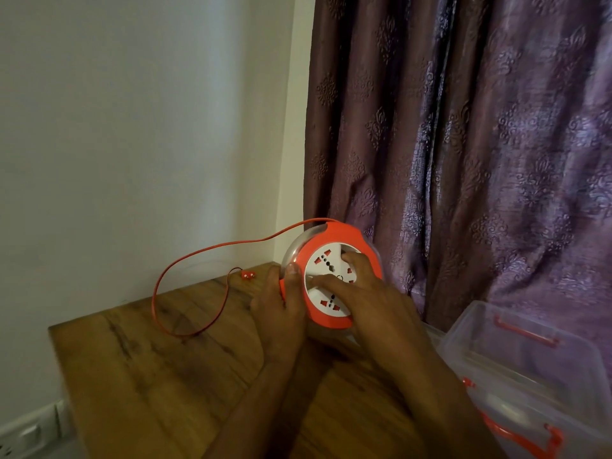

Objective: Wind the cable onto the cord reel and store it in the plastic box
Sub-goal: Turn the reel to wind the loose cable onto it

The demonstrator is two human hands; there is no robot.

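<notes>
Trailing across the wooden counter (139,376), the red cable (185,260) loops loose from its plug (247,275) up to the cord reel (331,276), tilted on edge. The left hand (281,313) clamps its fingers on the rim while the right hand (367,299) presses spread fingers on the white face. Steady turning with an anchored rim should wind it evenly; the plastic box (530,369) waits at right.
</notes>
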